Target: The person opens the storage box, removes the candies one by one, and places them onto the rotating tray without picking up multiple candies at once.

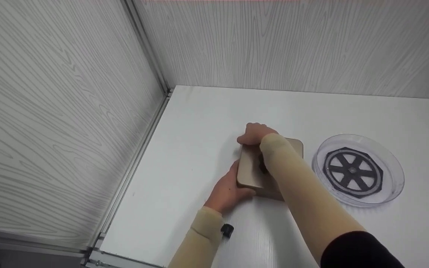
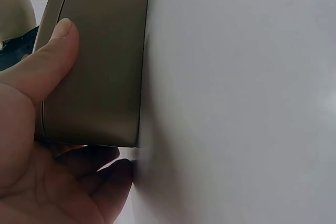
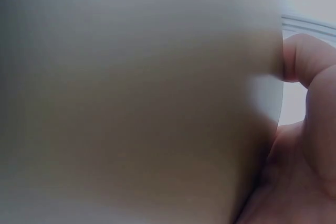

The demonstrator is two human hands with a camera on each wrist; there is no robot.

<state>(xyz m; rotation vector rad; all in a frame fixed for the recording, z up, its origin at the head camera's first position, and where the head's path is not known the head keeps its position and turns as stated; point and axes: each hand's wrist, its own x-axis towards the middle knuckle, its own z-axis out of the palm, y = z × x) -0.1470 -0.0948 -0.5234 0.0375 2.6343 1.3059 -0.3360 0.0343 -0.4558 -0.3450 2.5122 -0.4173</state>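
Note:
A tan box [image 1: 250, 169] with rounded corners sits on the white table, partly covered by the right forearm. My left hand [image 1: 225, 191] grips its near left corner. In the left wrist view, that hand's thumb [image 2: 60, 51] presses the side of the box [image 2: 105, 72], where a thin seam runs close to the top edge, and the other fingers curl round the corner. My right hand [image 1: 256, 134] holds the far left corner. The box's smooth top [image 3: 157, 108] fills most of the right wrist view, with the right thumb [image 3: 302, 59] at its edge.
Right of the box stands a round clear dish [image 1: 394, 171] around a black octagonal piece with spokes [image 1: 353, 170]. Wood-grain panels [image 1: 65, 111] rise on the left and at the back of the white table [image 1: 169, 167]. A metal rail [image 1: 132, 163] borders the left side.

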